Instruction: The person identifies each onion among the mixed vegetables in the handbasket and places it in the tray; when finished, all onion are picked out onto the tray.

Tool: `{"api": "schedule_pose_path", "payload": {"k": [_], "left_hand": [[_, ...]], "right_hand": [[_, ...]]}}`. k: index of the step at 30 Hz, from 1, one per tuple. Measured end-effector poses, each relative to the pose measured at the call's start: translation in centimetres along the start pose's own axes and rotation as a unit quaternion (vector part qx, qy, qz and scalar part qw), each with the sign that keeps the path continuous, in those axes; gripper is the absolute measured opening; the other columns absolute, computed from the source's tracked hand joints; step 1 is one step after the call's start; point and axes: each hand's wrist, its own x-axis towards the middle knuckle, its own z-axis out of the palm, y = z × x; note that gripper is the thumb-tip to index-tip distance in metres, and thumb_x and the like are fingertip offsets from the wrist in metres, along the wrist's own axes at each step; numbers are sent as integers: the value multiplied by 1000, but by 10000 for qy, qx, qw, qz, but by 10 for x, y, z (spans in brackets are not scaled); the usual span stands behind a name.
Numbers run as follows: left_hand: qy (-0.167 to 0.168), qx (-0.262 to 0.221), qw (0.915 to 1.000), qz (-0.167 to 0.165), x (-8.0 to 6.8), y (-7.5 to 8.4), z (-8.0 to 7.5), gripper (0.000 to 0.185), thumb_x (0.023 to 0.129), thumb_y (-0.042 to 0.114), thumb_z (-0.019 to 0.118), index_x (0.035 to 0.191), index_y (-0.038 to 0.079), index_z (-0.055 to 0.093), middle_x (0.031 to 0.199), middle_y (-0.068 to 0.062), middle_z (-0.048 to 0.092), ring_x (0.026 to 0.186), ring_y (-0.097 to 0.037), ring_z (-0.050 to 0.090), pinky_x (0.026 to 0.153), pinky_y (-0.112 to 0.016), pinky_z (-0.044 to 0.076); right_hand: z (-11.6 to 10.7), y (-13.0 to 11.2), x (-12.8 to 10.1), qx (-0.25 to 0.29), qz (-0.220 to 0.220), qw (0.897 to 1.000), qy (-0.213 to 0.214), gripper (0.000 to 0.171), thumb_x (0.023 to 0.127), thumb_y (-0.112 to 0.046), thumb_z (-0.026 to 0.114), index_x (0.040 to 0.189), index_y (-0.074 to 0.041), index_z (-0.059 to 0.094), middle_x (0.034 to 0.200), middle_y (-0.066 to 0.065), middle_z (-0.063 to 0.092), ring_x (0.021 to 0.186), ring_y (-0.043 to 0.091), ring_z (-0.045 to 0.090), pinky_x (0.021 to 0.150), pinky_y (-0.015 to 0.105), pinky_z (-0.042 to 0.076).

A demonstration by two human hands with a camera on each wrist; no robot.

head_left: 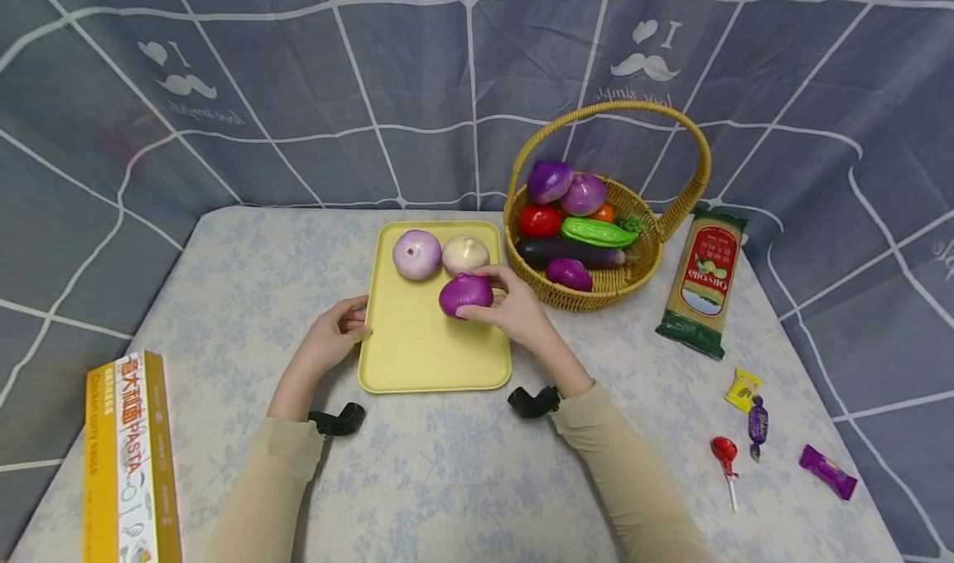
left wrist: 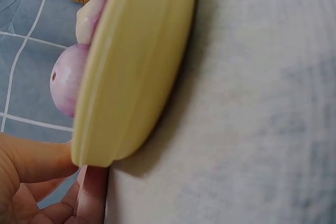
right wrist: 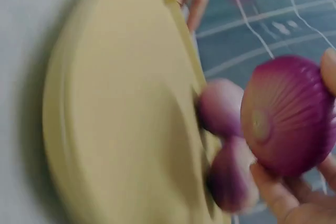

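Observation:
My right hand [head_left: 514,305] holds a purple onion [head_left: 466,295] between thumb and fingers over the yellow tray [head_left: 417,356]. In the right wrist view the onion [right wrist: 289,116] shows its pale root end, raised above the tray's surface. Two paler onions lie side by side at the tray's far end: a light purple onion [head_left: 416,255] and a whitish onion [head_left: 465,254]. My left hand [head_left: 337,331] grips the tray's left rim; the left wrist view shows the thumb [left wrist: 39,157] against the edge and other fingers beneath it.
A wicker basket [head_left: 581,300] of vegetables, including an eggplant [head_left: 570,252], stands right of the tray. Beyond it lies a green-ended pasta packet [head_left: 704,281]. A lollipop [head_left: 725,454] and several wrapped candies lie at the right. A yellow pasta box [head_left: 134,459] sits at the left edge.

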Motion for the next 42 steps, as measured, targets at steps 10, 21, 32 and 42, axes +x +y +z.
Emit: {"api": "schedule_pose_path", "payload": {"k": [10,21,32,42], "left_hand": [[3,35,10000,32,2,-1,-1,56,101,10,53,153,6,34,127,-21,53,110,-29,53,84,-32,46],[8,103,9999,50,5,1,0,57,100,9,54,153,6,34,127,-22,54,111,-30,54,82,-27,46],[40,81,9999,-48,5,0,0,57,100,8,54,153,6,34,127,-21,54,111,-28,54,81,-25,46],[50,57,10000,-44,6,-3,1,57,100,8,54,153,6,34,128,-22,54,112,-29,54,82,-26,47]], "right_hand": [[53,-7,17,-457,48,9989,-31,70,70,-22,90,126,-5,52,130,11,54,121,26,56,101,40,48],[76,-5,30,-1441,-281,9892,32,66,73,-17,89,125,-2,52,131,16,50,125,29,50,109,41,42],[85,-12,35,-1521,-4,9876,377,61,75,-17,87,127,-9,55,136,18,43,128,31,46,111,46,39],[87,-8,39,-1357,190,9889,575,69,76,-20,87,133,-6,51,137,18,42,126,32,50,109,45,41]]}}
